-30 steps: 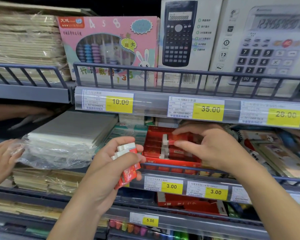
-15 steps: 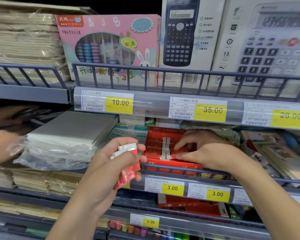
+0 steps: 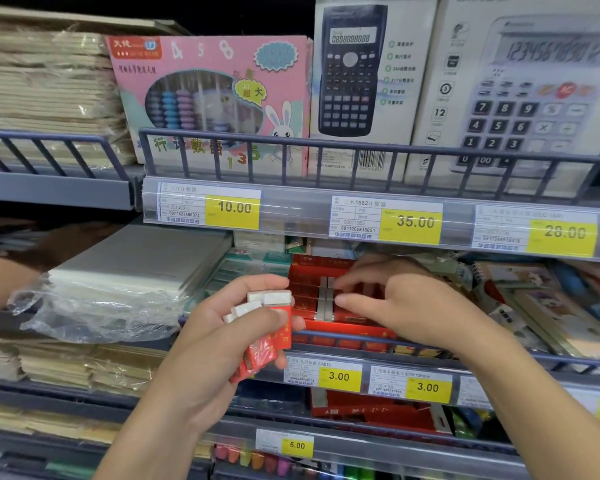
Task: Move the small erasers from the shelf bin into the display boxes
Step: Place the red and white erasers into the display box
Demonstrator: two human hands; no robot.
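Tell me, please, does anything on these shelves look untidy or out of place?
Yes: the clear plastic wrap around the white stack left of the red display box is torn open, crumpled and spilling over the shelf edge.

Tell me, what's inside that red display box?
Rows of red-sleeved erasers, white ends showing, fill the red display box. The right hand covers its right part, hiding what lies there.

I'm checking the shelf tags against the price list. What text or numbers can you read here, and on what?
"10.00": yellow price tag under the pink abacus box
"35.00": tag under the black calculator box
"28.00": tag under the white calculator box
"3.00": two tags under the red display box
"5.00": lowest tag
"6971623466075": barcode number beside "10.00"
Print on the erasers in the left hand: too blurred.
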